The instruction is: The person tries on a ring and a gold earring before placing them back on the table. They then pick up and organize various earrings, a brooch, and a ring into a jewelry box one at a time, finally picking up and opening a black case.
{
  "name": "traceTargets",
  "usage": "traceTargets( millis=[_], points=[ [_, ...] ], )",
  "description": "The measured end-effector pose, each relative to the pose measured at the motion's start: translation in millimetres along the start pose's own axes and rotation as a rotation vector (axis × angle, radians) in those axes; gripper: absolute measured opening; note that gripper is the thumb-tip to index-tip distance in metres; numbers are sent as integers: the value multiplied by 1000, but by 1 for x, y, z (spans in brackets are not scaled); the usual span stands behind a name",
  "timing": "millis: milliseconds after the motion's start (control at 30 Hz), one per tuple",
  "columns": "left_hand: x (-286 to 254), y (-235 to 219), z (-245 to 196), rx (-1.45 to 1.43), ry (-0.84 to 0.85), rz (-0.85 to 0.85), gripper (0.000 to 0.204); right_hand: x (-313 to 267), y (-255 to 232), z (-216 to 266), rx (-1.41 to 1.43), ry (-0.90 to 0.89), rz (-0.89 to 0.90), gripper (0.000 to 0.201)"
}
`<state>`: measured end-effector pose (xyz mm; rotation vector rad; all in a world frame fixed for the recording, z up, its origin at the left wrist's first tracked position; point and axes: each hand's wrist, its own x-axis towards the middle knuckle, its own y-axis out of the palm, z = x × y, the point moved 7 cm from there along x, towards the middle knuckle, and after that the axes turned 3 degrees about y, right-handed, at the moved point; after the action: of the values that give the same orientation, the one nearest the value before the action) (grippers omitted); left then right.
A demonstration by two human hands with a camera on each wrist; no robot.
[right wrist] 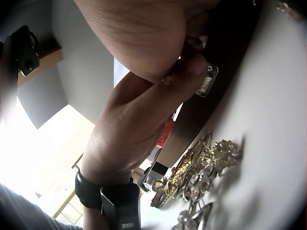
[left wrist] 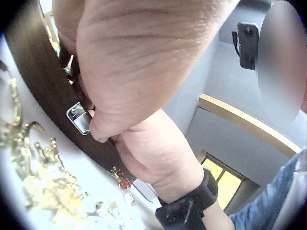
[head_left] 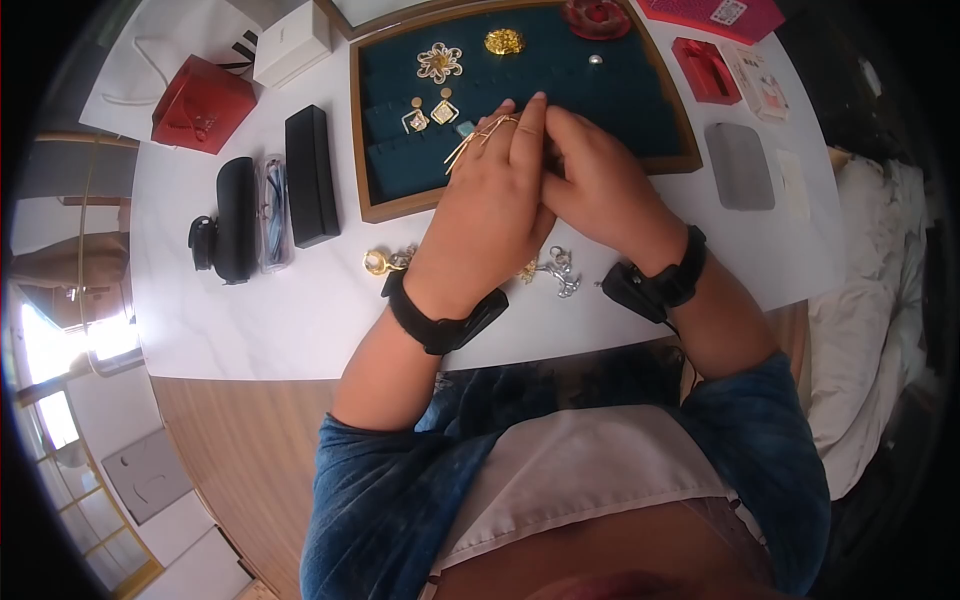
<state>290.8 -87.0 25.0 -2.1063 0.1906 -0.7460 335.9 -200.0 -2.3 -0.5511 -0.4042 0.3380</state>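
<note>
Both hands meet over the front part of a wooden-framed jewellery tray point(head_left: 405, 205) lined in dark green. My left hand point(head_left: 485, 205) lies back up, its fingers stretched forward. Across those fingers runs a thin gold wire-like piece of jewellery point(head_left: 458, 153), beside a small turquoise piece point(head_left: 465, 128). My right hand point(head_left: 605, 185) touches the left hand's side, its fingers bent and partly hidden; what they hold, I cannot tell. Two diamond-shaped earrings point(head_left: 445, 107), a flower brooch point(head_left: 439, 63) and a gold ornament point(head_left: 504, 41) lie in the tray.
Gold jewellery point(right wrist: 180, 170) and silver jewellery point(head_left: 562, 272) lie on the white table before the tray. Left stand a long black box point(head_left: 312, 175), a black case point(head_left: 236, 220) and a red box point(head_left: 203, 105). Right are a grey pad point(head_left: 740, 166) and a red box point(head_left: 706, 72).
</note>
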Motion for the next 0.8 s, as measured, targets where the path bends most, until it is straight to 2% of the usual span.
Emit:
traceTargets(
  millis=[400, 800],
  points=[
    [-1, 0, 0, -3, 5, -7, 84, 0, 0, 1, -1, -2, -1, 32],
    [-1, 0, 0, 7, 3, -7, 84, 0, 0, 2, 13, 11, 9, 25]
  ],
)
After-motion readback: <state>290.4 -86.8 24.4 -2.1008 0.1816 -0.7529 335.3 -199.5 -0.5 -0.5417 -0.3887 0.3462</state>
